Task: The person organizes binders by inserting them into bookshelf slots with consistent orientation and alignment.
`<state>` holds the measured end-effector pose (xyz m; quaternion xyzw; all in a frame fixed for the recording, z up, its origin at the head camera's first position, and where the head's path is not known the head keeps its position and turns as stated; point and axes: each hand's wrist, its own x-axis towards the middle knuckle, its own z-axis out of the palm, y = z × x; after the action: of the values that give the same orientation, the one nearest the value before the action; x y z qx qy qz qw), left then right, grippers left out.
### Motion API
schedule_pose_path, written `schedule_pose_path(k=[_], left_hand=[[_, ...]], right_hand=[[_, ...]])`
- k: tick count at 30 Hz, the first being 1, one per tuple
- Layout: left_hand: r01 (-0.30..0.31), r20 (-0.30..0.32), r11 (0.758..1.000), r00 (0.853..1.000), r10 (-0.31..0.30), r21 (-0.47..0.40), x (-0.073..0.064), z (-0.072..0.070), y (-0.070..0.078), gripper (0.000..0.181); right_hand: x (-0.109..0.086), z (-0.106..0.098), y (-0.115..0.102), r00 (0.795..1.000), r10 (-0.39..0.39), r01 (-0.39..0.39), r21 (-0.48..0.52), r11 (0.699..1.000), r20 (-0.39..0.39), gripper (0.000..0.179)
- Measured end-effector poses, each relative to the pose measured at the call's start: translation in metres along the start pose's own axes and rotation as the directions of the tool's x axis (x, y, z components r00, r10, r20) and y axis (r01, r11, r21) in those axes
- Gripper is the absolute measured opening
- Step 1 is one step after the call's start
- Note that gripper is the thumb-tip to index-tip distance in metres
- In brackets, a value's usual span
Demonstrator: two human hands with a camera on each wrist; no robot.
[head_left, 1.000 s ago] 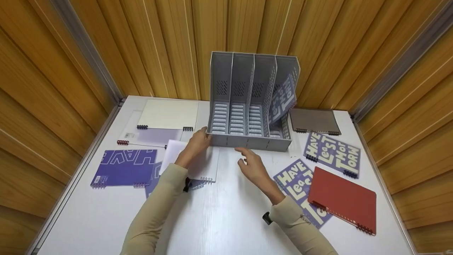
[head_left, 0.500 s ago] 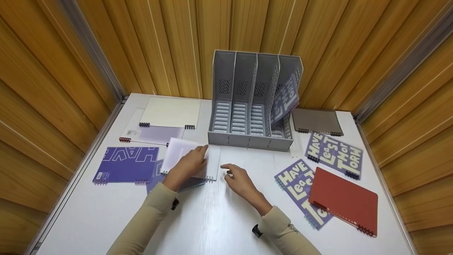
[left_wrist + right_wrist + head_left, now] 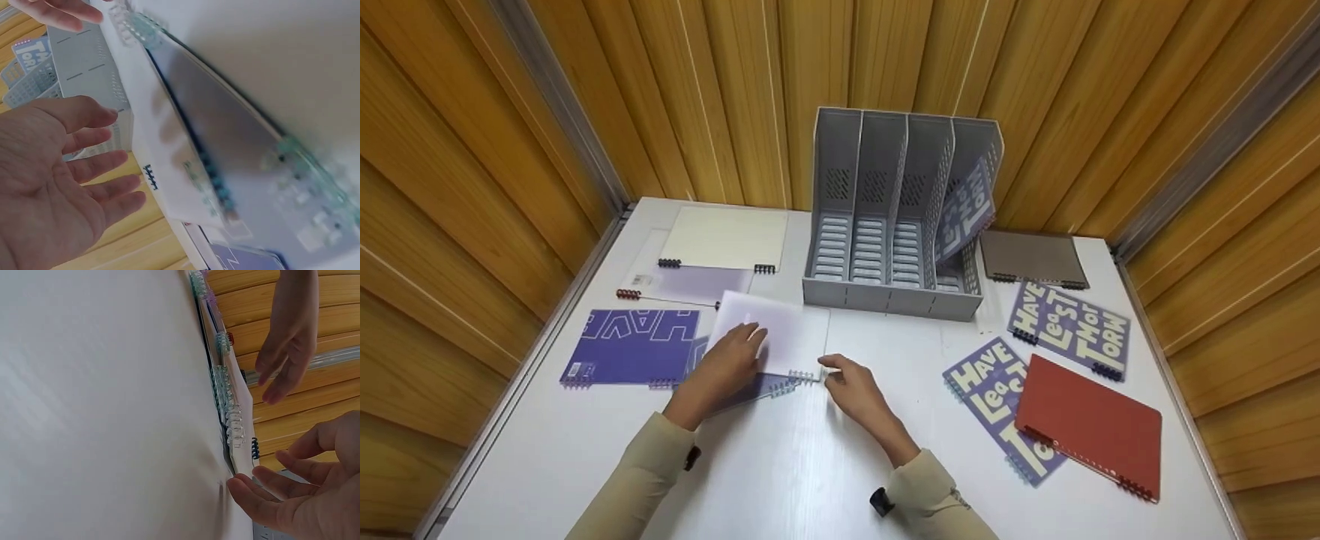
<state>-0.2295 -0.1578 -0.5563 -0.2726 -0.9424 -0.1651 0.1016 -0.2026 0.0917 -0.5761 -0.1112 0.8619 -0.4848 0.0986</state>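
Observation:
A white notebook with a frosted cover (image 3: 791,337) and clear rings lies tilted over a purple notebook (image 3: 750,394) on the white table. Over its left part is my left hand (image 3: 727,367), fingers loosely spread; in the left wrist view that hand (image 3: 62,169) shows a bare palm. My right hand (image 3: 851,390) is at the white notebook's lower right corner, thumb and index finger apart. In the right wrist view, the fingertips of the right hand (image 3: 304,484) meet the notebook's edge, beside its clear rings (image 3: 235,424); whether they press on it is unclear.
A grey file organizer (image 3: 892,300) stands at the back, a patterned notebook (image 3: 966,214) leaning in its rightmost slot. Purple (image 3: 634,349) and cream (image 3: 724,236) notebooks lie left. Brown (image 3: 1033,256), lettered (image 3: 1069,330) and red (image 3: 1091,424) ones lie right.
My left hand has left the organizer's front left corner and moved down and left over the white notebook. My right hand has moved left and down to that notebook's corner.

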Motion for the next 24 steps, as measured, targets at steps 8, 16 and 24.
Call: schedule_pose_path(k=[8, 16, 24], left_hand=[[0.026, 0.077, 1.000, 0.997, -0.026, 0.001, -0.009, 0.003, -0.013, 0.042], [-0.060, 0.229, 0.991, 0.973, 0.031, 0.123, -0.019, 0.013, -0.026, 0.068], [-0.096, 0.182, 0.979, 0.981, 0.063, 0.178, -0.022, 0.020, -0.024, 0.057]], right_hand=[[0.001, 0.003, 0.002, 0.999, 0.046, -0.045, 0.055, 0.997, -0.022, 0.037], [0.002, 0.008, 0.002, 0.996, 0.078, -0.073, 0.097, 0.993, -0.043, 0.035], [0.001, 0.010, 0.004, 0.998, 0.062, -0.055, 0.186, 0.981, -0.034, 0.034]])
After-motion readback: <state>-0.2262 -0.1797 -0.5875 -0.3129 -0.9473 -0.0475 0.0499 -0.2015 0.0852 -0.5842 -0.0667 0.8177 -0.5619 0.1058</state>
